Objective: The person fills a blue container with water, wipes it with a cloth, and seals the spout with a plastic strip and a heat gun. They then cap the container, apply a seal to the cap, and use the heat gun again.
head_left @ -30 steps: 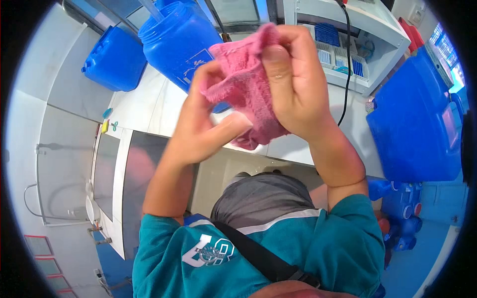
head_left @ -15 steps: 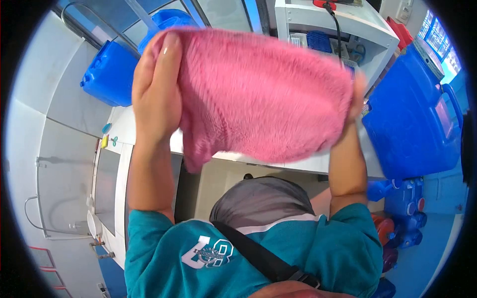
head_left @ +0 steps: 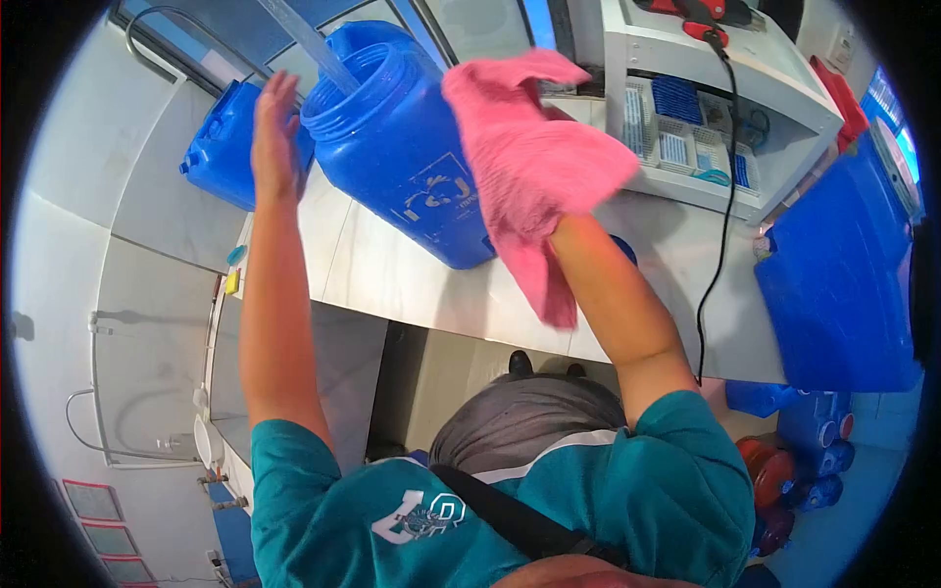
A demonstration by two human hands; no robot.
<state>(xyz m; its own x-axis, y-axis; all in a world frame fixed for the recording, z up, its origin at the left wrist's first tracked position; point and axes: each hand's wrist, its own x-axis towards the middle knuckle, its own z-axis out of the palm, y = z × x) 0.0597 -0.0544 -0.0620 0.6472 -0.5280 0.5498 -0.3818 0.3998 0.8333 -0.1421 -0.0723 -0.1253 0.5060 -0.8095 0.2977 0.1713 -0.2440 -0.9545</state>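
A pink fluffy cloth (head_left: 520, 147) covers my right hand and hangs down past the wrist. That hand's fingers are hidden under the cloth, which lies against the right side of a large blue container (head_left: 412, 157). The container stands upright on the white counter, its wide threaded mouth uncovered, and a clear tube (head_left: 312, 44) reaches into the mouth. My left hand (head_left: 274, 142) is raised left of the container, fingers extended and holding nothing, in front of a smaller blue jug (head_left: 221, 147).
A white shelf unit (head_left: 686, 191) with baskets stands at the back right, a red tool (head_left: 701, 15) on top. Its black cable (head_left: 727, 235) hangs across the counter. Another big blue container (head_left: 833, 284) is at the right. A yellow item (head_left: 232, 282) lies at the left edge.
The pink cloth was stretched between both hands; my left hand has let go and moved left. The cloth now hangs bunched around my right hand, showing the large blue container.
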